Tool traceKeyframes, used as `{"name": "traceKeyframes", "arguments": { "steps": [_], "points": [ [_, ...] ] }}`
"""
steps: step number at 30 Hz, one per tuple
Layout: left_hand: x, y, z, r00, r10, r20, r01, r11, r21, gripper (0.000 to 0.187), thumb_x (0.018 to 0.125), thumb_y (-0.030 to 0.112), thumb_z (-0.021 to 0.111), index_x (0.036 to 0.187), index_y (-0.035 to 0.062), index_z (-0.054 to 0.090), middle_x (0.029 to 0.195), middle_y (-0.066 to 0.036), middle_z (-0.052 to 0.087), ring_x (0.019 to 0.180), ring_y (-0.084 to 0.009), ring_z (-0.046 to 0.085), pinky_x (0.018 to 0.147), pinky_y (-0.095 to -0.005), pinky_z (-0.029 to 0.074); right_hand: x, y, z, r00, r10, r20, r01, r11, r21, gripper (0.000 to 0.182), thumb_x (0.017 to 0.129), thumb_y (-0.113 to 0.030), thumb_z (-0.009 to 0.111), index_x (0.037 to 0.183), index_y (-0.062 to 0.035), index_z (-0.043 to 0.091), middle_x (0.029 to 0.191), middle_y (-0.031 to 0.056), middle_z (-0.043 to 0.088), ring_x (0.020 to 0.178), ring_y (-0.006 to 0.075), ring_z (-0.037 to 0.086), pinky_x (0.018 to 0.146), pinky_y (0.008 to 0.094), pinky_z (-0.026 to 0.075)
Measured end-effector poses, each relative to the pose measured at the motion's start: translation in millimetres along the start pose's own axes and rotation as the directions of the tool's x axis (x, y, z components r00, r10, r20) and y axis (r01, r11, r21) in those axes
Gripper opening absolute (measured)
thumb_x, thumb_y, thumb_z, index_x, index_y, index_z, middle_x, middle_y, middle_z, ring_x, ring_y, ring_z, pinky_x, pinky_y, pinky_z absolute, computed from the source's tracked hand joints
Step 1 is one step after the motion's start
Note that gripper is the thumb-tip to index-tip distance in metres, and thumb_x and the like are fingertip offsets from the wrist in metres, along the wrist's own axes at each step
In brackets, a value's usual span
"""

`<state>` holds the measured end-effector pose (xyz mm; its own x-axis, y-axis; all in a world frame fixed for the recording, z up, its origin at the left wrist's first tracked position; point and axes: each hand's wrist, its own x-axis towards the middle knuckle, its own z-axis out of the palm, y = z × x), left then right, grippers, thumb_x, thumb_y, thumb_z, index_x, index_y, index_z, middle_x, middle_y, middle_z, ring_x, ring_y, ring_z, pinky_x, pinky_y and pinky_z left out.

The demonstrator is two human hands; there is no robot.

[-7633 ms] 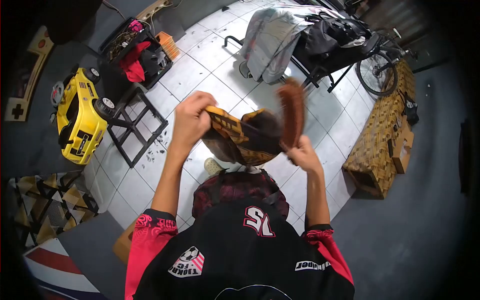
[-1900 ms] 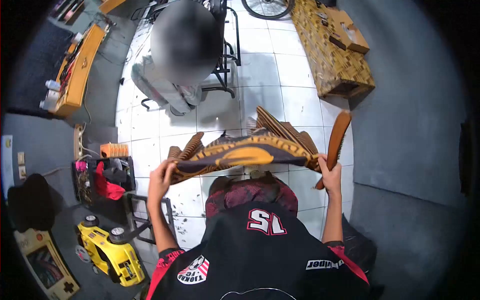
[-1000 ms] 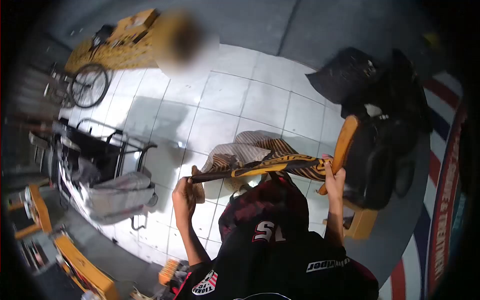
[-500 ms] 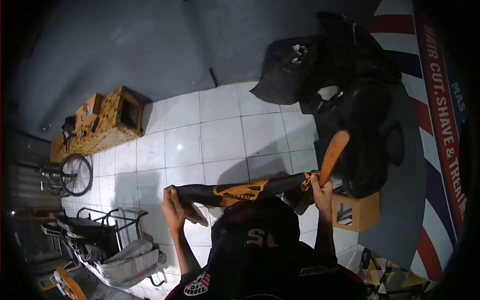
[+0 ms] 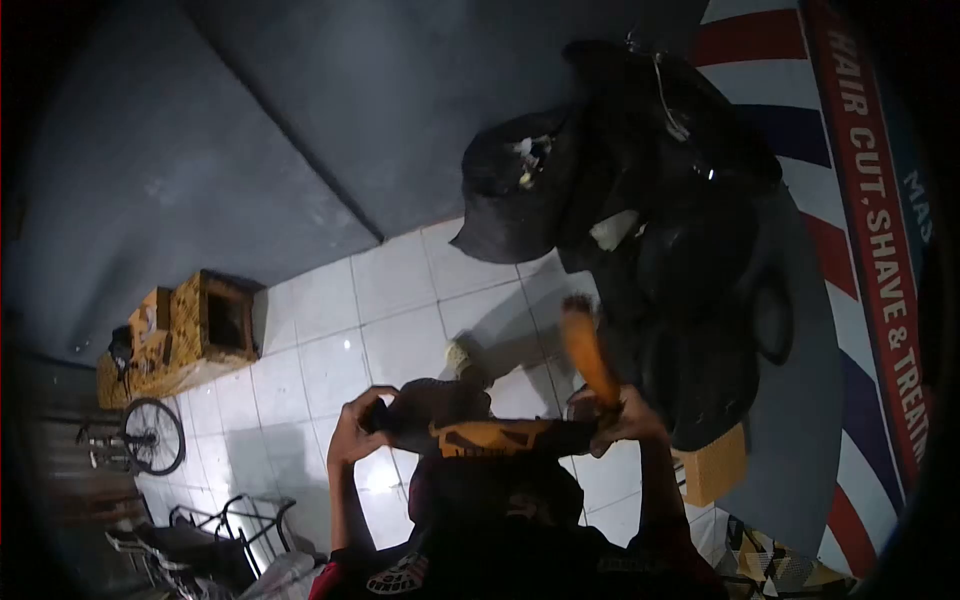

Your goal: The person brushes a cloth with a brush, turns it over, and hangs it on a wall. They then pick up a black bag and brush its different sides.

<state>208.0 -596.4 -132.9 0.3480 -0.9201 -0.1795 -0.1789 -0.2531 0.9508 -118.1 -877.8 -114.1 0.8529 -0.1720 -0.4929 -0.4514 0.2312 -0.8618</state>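
A dark cloth with a yellow-orange print (image 5: 485, 438) stretches between my two hands in front of my body. My left hand (image 5: 357, 425) is closed around its left end. My right hand (image 5: 632, 422) grips the other end and also holds a curved orange wooden-looking handle (image 5: 590, 355), which sticks up and away from me. The handle's far tip looks brown and blurred. Just beyond the cloth's left part is a dark brown shape (image 5: 440, 398) that I cannot make out.
Black bags (image 5: 515, 190) and a black chair-like bulk (image 5: 700, 240) stand at the right, near a striped barber sign (image 5: 875, 230). A yellow-brown cabinet (image 5: 195, 330), a bicycle (image 5: 153, 437) and a metal-framed chair (image 5: 190, 550) are at the left. White tiles (image 5: 395, 285) cover the floor.
The view has turned and shifted. The cloth now hangs more level and closer to my body, with my hands nearer each other. The orange handle has swung leftward, its tip now pointing up-left.
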Motion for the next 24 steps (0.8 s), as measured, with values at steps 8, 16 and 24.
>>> {"name": "traceKeyframes", "arguments": {
  "steps": [8, 16, 24],
  "points": [
    [188, -38, -51, 0.86, -0.043, 0.508, -0.036, 0.989, 0.144, 0.055, 0.067, 0.032, 0.079, 0.109, 0.002, 0.06, 0.098, -0.012, 0.065, 0.091, -0.021, 0.061, 0.084, -0.031, 0.048, 105, -78, -50, 0.959, 0.206, -0.196, -0.266, 0.892, -0.365, 0.054, 0.067, -0.039, 0.076, 0.108, -0.0072, 0.061, 0.078, 0.0106, 0.063, 0.068, 0.0168, 0.06, 0.066, 0.0307, 0.049],
    [297, -39, -62, 0.797, -0.205, 0.568, -0.134, 0.857, 0.497, 0.047, 0.075, 0.037, 0.064, 0.113, 0.0095, 0.058, 0.097, -0.014, 0.063, 0.091, -0.0272, 0.058, 0.077, -0.0391, 0.043, 207, -63, -91, 0.979, 0.189, 0.082, -0.113, 0.825, -0.554, 0.034, 0.076, -0.035, 0.068, 0.092, -0.0049, 0.066, 0.081, 0.0082, 0.066, 0.072, 0.017, 0.061, 0.066, 0.032, 0.048],
    [372, -21, -59, 0.874, -0.203, 0.441, -0.139, 0.765, 0.629, 0.042, 0.083, 0.042, 0.05, 0.116, 0.017, 0.056, 0.096, -0.015, 0.06, 0.09, -0.0333, 0.055, 0.071, -0.0471, 0.039, 286, -39, -141, 0.916, -0.28, -0.288, 0.162, 0.913, -0.374, 0.047, 0.081, -0.026, 0.062, 0.12, -0.0028, 0.05, 0.11, 0.0148, 0.057, 0.103, 0.0222, 0.053, 0.091, 0.0372, 0.041]
  ]
}}
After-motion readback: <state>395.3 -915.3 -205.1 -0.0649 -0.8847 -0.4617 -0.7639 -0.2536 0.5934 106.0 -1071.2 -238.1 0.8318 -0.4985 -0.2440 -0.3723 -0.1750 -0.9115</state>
